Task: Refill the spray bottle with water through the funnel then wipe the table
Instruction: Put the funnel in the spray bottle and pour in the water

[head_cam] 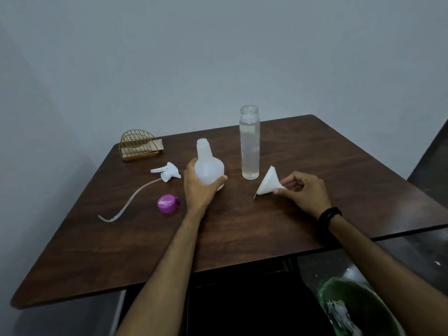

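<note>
The white spray bottle [209,166] stands upright and uncapped on the dark wooden table [242,229]. My left hand [197,187] wraps around its round base. My right hand [304,191] pinches the spout of a white funnel [268,181], which is tilted on its side just above the table, wide mouth facing left. A tall clear bottle [249,144] of water stands open behind the funnel. The spray trigger head [167,172] with its long dip tube [126,206] lies to the left of the spray bottle.
A purple cap [167,203] lies near my left wrist. A gold wire holder with napkins [139,147] sits at the far left corner. A green bin [356,309] with scraps stands on the floor at the lower right. A grey wall is behind the table.
</note>
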The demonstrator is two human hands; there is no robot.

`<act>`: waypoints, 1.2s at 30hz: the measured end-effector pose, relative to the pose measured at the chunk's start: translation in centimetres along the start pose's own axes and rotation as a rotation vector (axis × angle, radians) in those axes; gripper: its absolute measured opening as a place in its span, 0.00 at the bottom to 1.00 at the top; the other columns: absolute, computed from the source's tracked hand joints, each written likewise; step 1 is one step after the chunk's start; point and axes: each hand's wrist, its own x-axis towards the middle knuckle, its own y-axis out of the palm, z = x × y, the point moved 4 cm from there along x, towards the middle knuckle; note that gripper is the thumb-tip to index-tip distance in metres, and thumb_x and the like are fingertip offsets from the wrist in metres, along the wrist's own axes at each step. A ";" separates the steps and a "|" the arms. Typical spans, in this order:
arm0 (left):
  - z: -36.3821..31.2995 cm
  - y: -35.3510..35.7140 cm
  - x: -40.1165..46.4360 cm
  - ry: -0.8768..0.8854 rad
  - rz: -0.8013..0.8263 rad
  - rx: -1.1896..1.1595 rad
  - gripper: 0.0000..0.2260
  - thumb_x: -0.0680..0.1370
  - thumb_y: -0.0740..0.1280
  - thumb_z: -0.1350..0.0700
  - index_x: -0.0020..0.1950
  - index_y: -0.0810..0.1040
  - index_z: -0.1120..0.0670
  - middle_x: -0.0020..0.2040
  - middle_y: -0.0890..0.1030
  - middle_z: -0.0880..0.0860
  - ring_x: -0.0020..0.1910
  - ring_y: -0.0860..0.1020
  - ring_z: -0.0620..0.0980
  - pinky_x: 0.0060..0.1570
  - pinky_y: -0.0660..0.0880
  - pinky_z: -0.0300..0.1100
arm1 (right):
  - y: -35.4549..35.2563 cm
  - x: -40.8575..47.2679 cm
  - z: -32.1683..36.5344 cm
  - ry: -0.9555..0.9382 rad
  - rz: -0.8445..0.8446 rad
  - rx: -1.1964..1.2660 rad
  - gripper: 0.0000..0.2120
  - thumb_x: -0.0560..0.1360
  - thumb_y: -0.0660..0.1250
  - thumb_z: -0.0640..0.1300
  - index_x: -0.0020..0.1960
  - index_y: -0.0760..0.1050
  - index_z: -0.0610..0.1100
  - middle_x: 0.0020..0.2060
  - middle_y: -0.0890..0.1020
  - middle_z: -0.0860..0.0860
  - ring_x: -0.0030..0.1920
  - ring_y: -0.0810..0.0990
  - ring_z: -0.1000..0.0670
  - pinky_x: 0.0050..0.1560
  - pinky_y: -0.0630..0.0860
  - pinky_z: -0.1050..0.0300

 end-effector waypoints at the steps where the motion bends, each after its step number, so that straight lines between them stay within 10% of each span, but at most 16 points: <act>1: 0.0 0.0 0.0 0.002 -0.001 0.002 0.44 0.63 0.82 0.47 0.74 0.65 0.49 0.70 0.71 0.49 0.67 0.69 0.47 0.65 0.72 0.46 | 0.2 -0.2 0.4 -0.024 0.051 -0.052 0.16 0.66 0.81 0.50 0.50 0.81 0.51 0.40 0.84 0.58 0.41 0.81 0.59 0.42 0.76 0.68; 10: -0.6 0.0 -0.1 0.044 0.011 -0.049 0.41 0.67 0.79 0.41 0.75 0.66 0.49 0.70 0.70 0.48 0.69 0.68 0.48 0.65 0.70 0.44 | 3.8 1.3 6.0 -0.119 0.235 0.318 0.40 0.73 0.75 0.46 0.78 0.58 0.55 0.40 0.84 0.48 0.46 0.85 0.48 0.55 0.81 0.50; 25: -1.1 0.0 -1.2 0.099 0.226 -0.103 0.32 0.68 0.81 0.48 0.66 0.68 0.42 0.61 0.71 0.41 0.60 0.70 0.41 0.53 0.67 0.32 | 7.9 6.2 17.2 -0.381 -0.044 0.407 0.28 0.74 0.74 0.43 0.67 0.63 0.49 0.47 0.84 0.49 0.43 0.82 0.59 0.46 0.78 0.68; 36: -0.9 0.1 -1.1 0.074 0.239 -0.150 0.33 0.67 0.81 0.49 0.68 0.69 0.43 0.59 0.71 0.38 0.55 0.71 0.34 0.53 0.68 0.31 | 8.0 5.9 14.8 -0.496 -0.016 0.182 0.30 0.70 0.77 0.51 0.66 0.66 0.48 0.51 0.79 0.49 0.48 0.81 0.53 0.48 0.82 0.52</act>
